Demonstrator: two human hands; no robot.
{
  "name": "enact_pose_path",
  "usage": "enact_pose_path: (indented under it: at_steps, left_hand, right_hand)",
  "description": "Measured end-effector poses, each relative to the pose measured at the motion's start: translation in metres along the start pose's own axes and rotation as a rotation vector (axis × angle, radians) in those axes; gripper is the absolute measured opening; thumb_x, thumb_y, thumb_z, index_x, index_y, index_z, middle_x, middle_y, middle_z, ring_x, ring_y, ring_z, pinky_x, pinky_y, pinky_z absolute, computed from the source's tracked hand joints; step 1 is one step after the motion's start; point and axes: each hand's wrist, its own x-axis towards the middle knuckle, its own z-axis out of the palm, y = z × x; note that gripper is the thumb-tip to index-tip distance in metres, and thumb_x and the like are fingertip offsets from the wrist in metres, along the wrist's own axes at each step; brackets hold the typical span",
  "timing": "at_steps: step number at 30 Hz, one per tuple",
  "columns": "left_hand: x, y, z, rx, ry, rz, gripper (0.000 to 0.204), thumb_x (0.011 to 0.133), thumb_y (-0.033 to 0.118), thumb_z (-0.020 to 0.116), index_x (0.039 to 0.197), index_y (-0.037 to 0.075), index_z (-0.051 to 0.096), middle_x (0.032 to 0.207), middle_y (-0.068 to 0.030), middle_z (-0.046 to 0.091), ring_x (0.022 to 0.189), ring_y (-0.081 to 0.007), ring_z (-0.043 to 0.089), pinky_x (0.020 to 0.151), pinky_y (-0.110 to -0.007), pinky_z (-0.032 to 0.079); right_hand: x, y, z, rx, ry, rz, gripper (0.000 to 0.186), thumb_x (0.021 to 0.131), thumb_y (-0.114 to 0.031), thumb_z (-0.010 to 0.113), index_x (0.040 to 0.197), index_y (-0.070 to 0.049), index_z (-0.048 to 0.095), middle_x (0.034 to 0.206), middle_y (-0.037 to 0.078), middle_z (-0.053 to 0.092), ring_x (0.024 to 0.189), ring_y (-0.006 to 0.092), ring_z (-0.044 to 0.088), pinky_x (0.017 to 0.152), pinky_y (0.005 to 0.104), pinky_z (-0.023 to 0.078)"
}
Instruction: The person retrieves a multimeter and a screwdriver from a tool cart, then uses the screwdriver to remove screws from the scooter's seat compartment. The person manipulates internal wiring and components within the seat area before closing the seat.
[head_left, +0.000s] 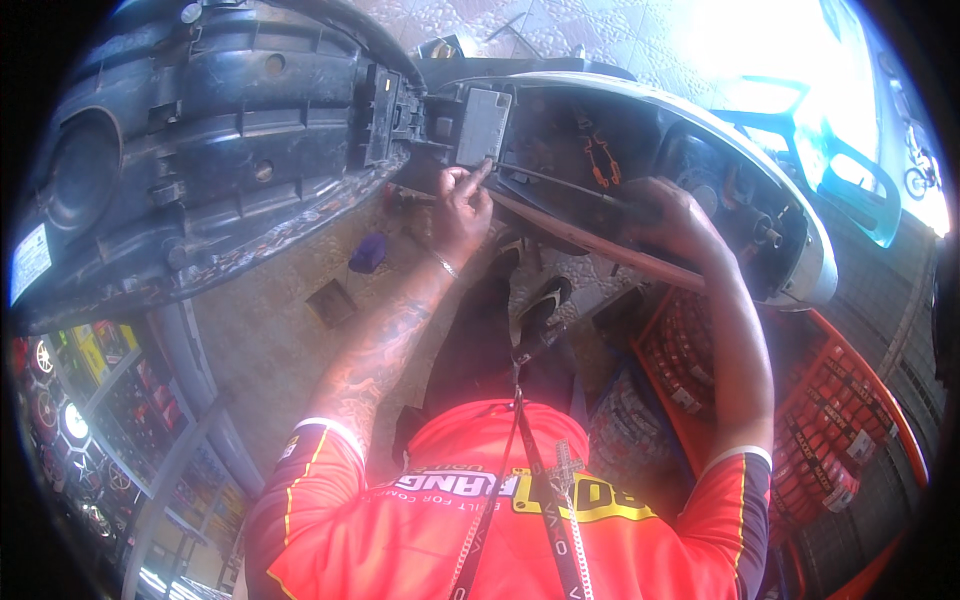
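A scooter's seat [250,130] is tipped up to the left, its black underside showing, and the storage well [550,130] lies uncovered. At the well's left end sits a grey box-shaped battery [484,125]. My left hand [465,212] is at the battery's near right corner, index finger stretched to it and the other fingers curled; anything between the fingertips is too small to make out. Over the well's near edge, my right hand [672,222] is closed round a screwdriver [560,182]. Its thin shaft points left, with the tip end close to my left fingertips.
Orange looped cord or wire [600,155] lies in the well. A blue plastic chair [860,185] stands beyond the scooter at right. Near my right arm are orange racks [830,440] of packaged goods; a display case [130,420] stands at lower left. A purple object [369,253] lies on the floor.
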Motion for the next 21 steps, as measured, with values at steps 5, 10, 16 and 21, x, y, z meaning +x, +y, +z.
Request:
enact_pose_path:
  at_steps: [5, 10, 16, 21]
  left_hand:
    - [0.001, 0.001, -0.001, -0.009, 0.016, 0.026, 0.052, 0.090, -0.002, 0.065, 0.138, 0.017, 0.068, 0.114, -0.0093, 0.050, 0.088, -0.0167, 0.061, 0.076, -0.027, 0.059]
    - [0.000, 0.005, 0.000, -0.059, 0.016, -0.037, 0.049, 0.089, 0.002, 0.065, 0.135, 0.016, 0.070, 0.110, -0.0122, 0.054, 0.093, -0.0244, 0.061, 0.080, -0.034, 0.056]
    - [0.002, 0.007, -0.001, -0.059, 0.024, -0.034, 0.048, 0.088, 0.003, 0.065, 0.134, 0.015, 0.071, 0.108, -0.0137, 0.056, 0.097, -0.0284, 0.061, 0.082, -0.038, 0.054]
    - [0.001, 0.007, 0.000, -0.070, 0.033, -0.048, 0.048, 0.088, 0.003, 0.065, 0.134, 0.016, 0.071, 0.109, -0.0139, 0.056, 0.097, -0.0282, 0.061, 0.083, -0.038, 0.054]
  right_hand:
    - [0.003, 0.006, -0.005, -0.098, -0.066, 0.163, 0.051, 0.081, -0.030, 0.085, 0.123, -0.006, 0.068, 0.114, 0.017, 0.070, 0.109, 0.0362, 0.068, 0.094, 0.0434, 0.053]
    - [0.002, 0.001, -0.009, 0.050, -0.136, 0.257, 0.051, 0.081, -0.030, 0.084, 0.123, -0.006, 0.068, 0.115, 0.017, 0.069, 0.110, 0.0364, 0.067, 0.094, 0.0431, 0.053]
    - [0.000, 0.000, -0.007, -0.084, -0.026, 0.142, 0.038, 0.089, -0.030, 0.077, 0.119, -0.006, 0.073, 0.112, 0.017, 0.070, 0.111, 0.0374, 0.066, 0.095, 0.0449, 0.053]
    - [-0.001, 0.007, -0.006, -0.098, -0.077, 0.100, 0.042, 0.094, -0.035, 0.071, 0.124, -0.006, 0.071, 0.118, 0.020, 0.071, 0.110, 0.0391, 0.068, 0.095, 0.0465, 0.053]
